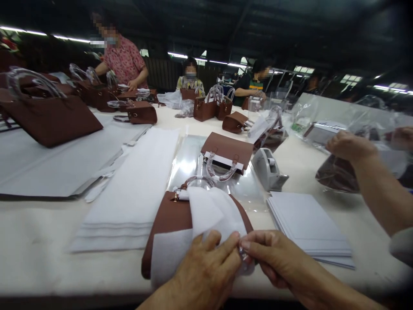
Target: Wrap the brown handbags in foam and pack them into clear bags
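Note:
A brown handbag (174, 212) lies in front of me with white wrapping sheets (211, 209) draped over it. Its plastic-wrapped handle (200, 180) points away from me. My left hand (208, 267) presses on the sheets with bent fingers, its thumb and forefinger gripping the wrapped right side of the bag. At that same spot, my right hand (274, 254) pinches a small shiny piece (242, 253), which looks wrapped in clear plastic; the fingers partly hide it. Just beyond, a second brown handbag (227, 146) rests on clear plastic bags (183, 159).
Stacked white sheets (129, 185) lie left, white cards (309, 219) right. A grey tape dispenser (267, 168) stands behind the cards. At right, a co-worker's hand (351, 146) handles a plastic-covered bag (337, 172). More handbags (51, 116) and several people are farther back.

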Demonstrator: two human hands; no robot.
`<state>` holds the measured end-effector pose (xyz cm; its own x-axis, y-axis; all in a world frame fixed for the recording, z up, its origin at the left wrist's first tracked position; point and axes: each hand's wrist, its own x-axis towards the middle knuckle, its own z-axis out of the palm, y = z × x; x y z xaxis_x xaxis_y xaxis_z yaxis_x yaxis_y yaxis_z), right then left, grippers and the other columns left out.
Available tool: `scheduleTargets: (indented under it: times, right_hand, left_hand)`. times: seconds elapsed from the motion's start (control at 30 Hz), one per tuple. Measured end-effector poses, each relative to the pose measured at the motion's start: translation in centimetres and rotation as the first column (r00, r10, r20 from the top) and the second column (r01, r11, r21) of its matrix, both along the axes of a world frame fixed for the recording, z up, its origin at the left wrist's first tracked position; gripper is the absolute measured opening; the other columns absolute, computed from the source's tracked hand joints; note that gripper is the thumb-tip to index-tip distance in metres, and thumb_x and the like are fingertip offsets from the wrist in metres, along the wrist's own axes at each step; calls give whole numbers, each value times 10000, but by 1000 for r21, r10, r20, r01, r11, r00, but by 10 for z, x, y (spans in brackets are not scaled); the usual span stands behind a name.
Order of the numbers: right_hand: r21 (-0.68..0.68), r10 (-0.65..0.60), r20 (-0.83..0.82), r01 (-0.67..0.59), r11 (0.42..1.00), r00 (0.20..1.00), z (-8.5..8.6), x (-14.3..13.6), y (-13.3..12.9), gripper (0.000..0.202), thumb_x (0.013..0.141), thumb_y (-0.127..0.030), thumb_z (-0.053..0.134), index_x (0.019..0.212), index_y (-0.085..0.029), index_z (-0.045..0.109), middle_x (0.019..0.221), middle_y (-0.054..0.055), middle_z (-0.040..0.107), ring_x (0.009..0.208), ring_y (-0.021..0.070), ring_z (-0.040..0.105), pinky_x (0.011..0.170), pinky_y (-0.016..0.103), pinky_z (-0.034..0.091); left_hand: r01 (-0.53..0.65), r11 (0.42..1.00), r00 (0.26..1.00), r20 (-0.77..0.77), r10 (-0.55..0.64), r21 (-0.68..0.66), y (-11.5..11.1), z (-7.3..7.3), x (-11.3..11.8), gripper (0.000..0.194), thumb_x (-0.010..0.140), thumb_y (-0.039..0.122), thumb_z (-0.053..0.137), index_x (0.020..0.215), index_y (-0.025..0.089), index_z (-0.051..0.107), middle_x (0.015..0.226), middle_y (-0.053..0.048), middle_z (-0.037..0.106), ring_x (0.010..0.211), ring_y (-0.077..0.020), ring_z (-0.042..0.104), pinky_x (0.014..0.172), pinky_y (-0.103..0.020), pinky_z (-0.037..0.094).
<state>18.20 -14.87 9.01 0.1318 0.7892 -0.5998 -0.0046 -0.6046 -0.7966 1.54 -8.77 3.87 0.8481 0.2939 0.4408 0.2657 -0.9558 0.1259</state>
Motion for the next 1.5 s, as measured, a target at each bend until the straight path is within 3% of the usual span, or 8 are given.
scheduleTargets:
  times: [0.17,0.27,0.43,0.57,0.7,0.97,1.17,1.5]
  right_hand:
    - [-2,-70,86,70,998,994,2,-11,-13,343,614,-397,591,832,-169,455,610,-19,577,305,36,344,266,136,233]
    - [23,-88,80,86,996,993,7,-16,-22,346,628,-400,612,816,-176,427,593,-20,574,334,47,372,290,141,282]
    - [203,-173,18,165,965,985,23,-13,-21,335,700,-423,650,798,-159,468,643,-23,573,351,14,346,328,128,232]
    - [288,-149,-43,155,945,988,33,-5,-9,321,709,-389,681,814,-169,473,652,-24,573,359,16,336,338,142,191]
    - [331,-119,-123,154,931,985,35,-4,4,279,732,-354,671,827,-175,480,677,-34,562,388,6,285,373,156,159]
    - [23,-28,-25,29,999,999,9,-5,-3,284,711,-358,611,784,-172,410,658,-15,581,330,-2,240,338,173,66]
    - [17,-60,36,59,998,998,6,-10,-4,366,675,-419,631,743,-189,354,587,-36,562,333,-7,233,335,151,89]
    - [-20,-112,27,112,993,993,-9,-9,-16,394,660,-392,621,766,-223,281,609,-44,583,271,8,255,290,135,80]
  left_hand:
    - [3,994,999,-44,-8,-108,1,3,0,292,762,252,559,1049,222,518,1295,54,466,937,-211,435,759,-355,437]
    - [18,993,997,-67,-26,-119,2,5,-1,247,762,244,548,1005,211,520,1293,45,464,944,-217,433,773,-374,446]
    - [0,998,999,-36,-2,-55,0,3,-1,273,763,213,524,1036,215,521,1304,6,433,926,-224,448,756,-382,467]
    - [-32,999,999,29,33,-38,-1,2,-1,312,701,214,595,1007,202,538,1262,-87,415,942,-241,461,761,-383,475]
    - [-55,996,998,33,57,-69,-2,4,-1,307,708,221,599,1009,221,540,1226,-87,419,945,-240,463,772,-375,472]
    - [-16,994,999,26,19,-104,-1,5,-3,299,769,247,563,1064,231,519,1258,-57,423,975,-217,454,793,-343,458]
    - [14,999,1000,20,-13,-39,0,2,-2,224,876,253,441,1087,227,511,1386,67,342,908,-180,437,744,-313,430]
    - [59,995,996,-60,-63,-75,2,9,-3,213,805,276,551,1009,221,527,1273,48,463,914,-185,439,832,-332,405]
